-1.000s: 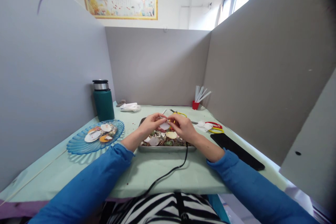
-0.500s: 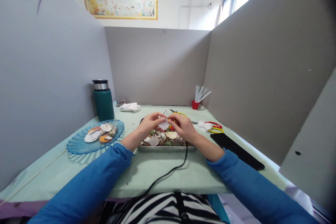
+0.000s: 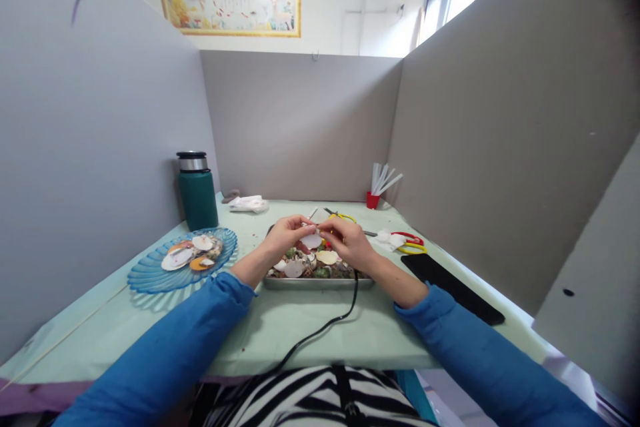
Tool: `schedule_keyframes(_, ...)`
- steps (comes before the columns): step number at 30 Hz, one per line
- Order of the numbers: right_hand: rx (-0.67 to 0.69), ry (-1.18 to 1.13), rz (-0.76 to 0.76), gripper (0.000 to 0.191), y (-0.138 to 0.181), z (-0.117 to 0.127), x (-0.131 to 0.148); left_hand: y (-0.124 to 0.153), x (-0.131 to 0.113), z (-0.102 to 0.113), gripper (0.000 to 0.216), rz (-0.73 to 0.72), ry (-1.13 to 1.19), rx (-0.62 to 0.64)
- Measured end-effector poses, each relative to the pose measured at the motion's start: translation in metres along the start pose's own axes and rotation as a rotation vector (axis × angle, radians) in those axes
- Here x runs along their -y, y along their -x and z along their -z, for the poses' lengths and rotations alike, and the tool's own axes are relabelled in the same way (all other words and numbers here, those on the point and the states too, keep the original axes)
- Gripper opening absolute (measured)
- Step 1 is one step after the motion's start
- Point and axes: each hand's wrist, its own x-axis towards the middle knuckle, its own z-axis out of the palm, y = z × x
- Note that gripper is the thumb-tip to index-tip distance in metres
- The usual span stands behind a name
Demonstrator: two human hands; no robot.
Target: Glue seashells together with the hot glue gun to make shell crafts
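Note:
My left hand (image 3: pixel 286 237) and my right hand (image 3: pixel 349 239) meet over a metal tray (image 3: pixel 320 284). Both are closed in a pinch, fingertips almost touching. What lies between them is too small and partly covered to name. Just below the fingertips shows a white shell (image 3: pixel 311 241); I cannot tell whether it is held or rests in the tray. Pale shells, a yellowish shell (image 3: pixel 327 257), green bits and brown material fill the tray. A black cord (image 3: pixel 320 329) runs from beneath my right wrist to the table's front edge.
To the left, a blue fluted plate (image 3: pixel 150 271) bears several shells, with a green bottle (image 3: pixel 197 197) behind it. Scissors with red and yellow handles (image 3: pixel 413 244) and a black flat slab (image 3: pixel 453 289) lie at right. A red cup (image 3: pixel 373 200) holds white sticks. Grey partitions surround the table.
My pinched fingertips have shifted very slightly, and the white shell below them shows a little lower and further left. Everything else stays in place.

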Motion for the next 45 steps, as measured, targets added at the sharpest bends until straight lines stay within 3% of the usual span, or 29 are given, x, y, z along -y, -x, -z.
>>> schedule_keyframes(24, -0.006, 0.127, -0.057, 0.013, -0.0009, 0.0011, 0.0012, 0.0019, -0.0016, -0.0029, 0.043, 0.041, 0.026, 0.003)
schedule_keyframes(29, -0.022, 0.105, -0.034, 0.012, -0.001, 0.0001, 0.0008, 0.0, -0.0005, -0.0018, 0.037, 0.013, 0.052, -0.028)
schedule_keyframes(39, -0.037, 0.132, 0.022, 0.014, 0.0008, -0.0013, -0.0009, 0.0024, -0.0038, -0.0037, 0.039, -0.023, 0.004, 0.046)
schedule_keyframes(45, -0.012, 0.138, -0.005, 0.019, 0.0, 0.0001, 0.0021, -0.0008, 0.0045, -0.0023, 0.04, -0.09, -0.127, 0.065)
